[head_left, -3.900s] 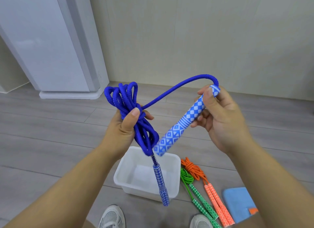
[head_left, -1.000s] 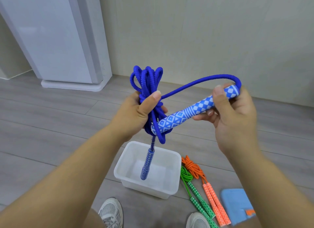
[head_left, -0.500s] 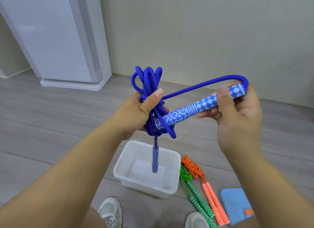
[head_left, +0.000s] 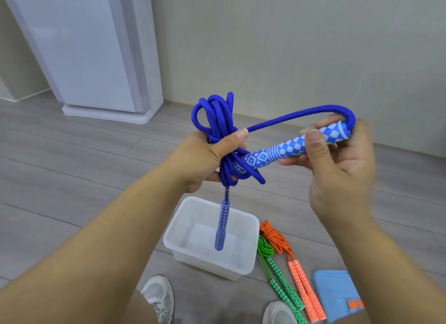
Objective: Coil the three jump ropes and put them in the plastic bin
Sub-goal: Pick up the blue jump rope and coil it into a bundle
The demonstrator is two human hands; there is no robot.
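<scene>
My left hand (head_left: 202,158) grips the bundled coils of the blue jump rope (head_left: 218,121) at chest height. One blue patterned handle (head_left: 222,226) hangs straight down from the bundle over the white plastic bin (head_left: 246,267) on the floor. My right hand (head_left: 337,164) holds the other blue handle (head_left: 284,150) near its rope end, with its tip pushed into the lower loops of the bundle. A green jump rope (head_left: 277,270) and an orange jump rope (head_left: 293,265) lie coiled on the floor right of the bin.
A light blue flat object (head_left: 337,292) lies on the floor at the lower right. My two shoes (head_left: 158,297) show at the bottom. A white appliance (head_left: 91,51) stands at the back left against the wall.
The right hand has pushed the handle's tip further into the lower loops of the bundle. The hanging handle has swung to hang straight down over the bin.
</scene>
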